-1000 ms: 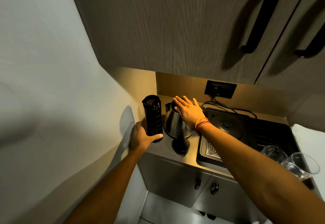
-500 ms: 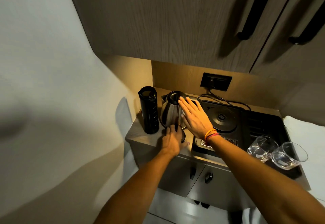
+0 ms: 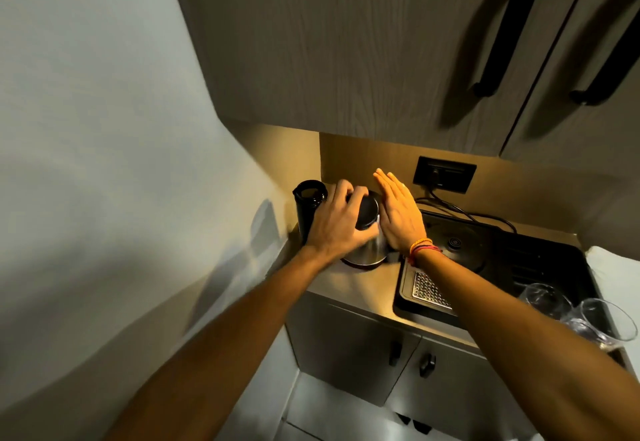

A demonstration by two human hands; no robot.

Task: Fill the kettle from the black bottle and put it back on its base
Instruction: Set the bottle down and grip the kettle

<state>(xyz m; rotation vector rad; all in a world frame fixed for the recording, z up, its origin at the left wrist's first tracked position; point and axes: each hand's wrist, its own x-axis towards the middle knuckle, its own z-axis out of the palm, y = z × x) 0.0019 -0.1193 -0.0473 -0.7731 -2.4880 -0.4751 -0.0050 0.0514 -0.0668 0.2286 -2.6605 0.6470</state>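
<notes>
The steel kettle (image 3: 372,250) stands on the counter in the left corner, off its round black base (image 3: 453,243), which lies on the black tray to the right. My left hand (image 3: 337,224) lies over the kettle's top with its fingers curled around the black lid (image 3: 367,213). My right hand (image 3: 398,215) is flat and open, pressed against the kettle's right side. The black bottle (image 3: 308,206) stands upright just left of the kettle, touching my left hand's back, and its mouth is uncovered.
A black tray (image 3: 540,267) with a metal grid (image 3: 427,290) fills the counter's right part. Two glasses (image 3: 585,312) stand at its right end. A wall socket (image 3: 445,174) with a cable sits behind. Upper cabinets hang low overhead; the wall closes the left.
My left hand let go of the bottle, went to the kettle's lower front, then rose onto the lid. My right hand slid from the lid to the kettle's right side.
</notes>
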